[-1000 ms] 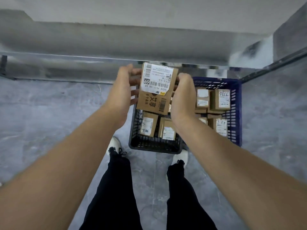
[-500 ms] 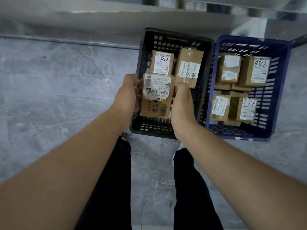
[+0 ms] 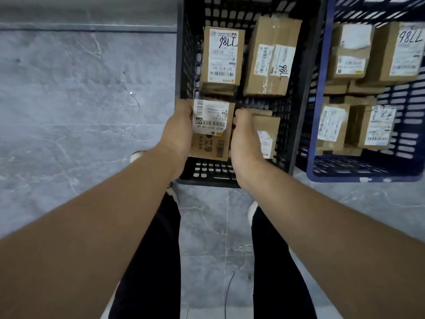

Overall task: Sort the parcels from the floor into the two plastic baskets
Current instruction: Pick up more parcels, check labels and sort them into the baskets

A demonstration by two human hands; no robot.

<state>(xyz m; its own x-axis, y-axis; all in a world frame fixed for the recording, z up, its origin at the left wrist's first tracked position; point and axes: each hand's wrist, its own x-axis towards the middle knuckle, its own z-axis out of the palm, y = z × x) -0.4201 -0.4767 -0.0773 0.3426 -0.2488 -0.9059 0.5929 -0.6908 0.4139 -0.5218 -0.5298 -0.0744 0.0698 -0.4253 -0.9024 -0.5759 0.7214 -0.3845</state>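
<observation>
Parcel held low in the black basket, over grey stone floor

The floor (image 3: pixel 80 111) is grey veined tile, meeting a pale wall (image 3: pixel 80 10) beyond the black basket (image 3: pixel 182 65); a blue basket (image 3: pixel 368 177) stands just to its right. In the black basket's near-left corner, the parcel (image 3: pixel 211 134) is clamped between the left hand (image 3: pixel 178 132) and right hand (image 3: pixel 243 139), each pressed to a long side, with the fingertips hidden. Its label faces up, its long axis runs from the basket's near wall toward the far wall, and the label end points away. Another box (image 3: pixel 268 132) sits just right of it.
</observation>
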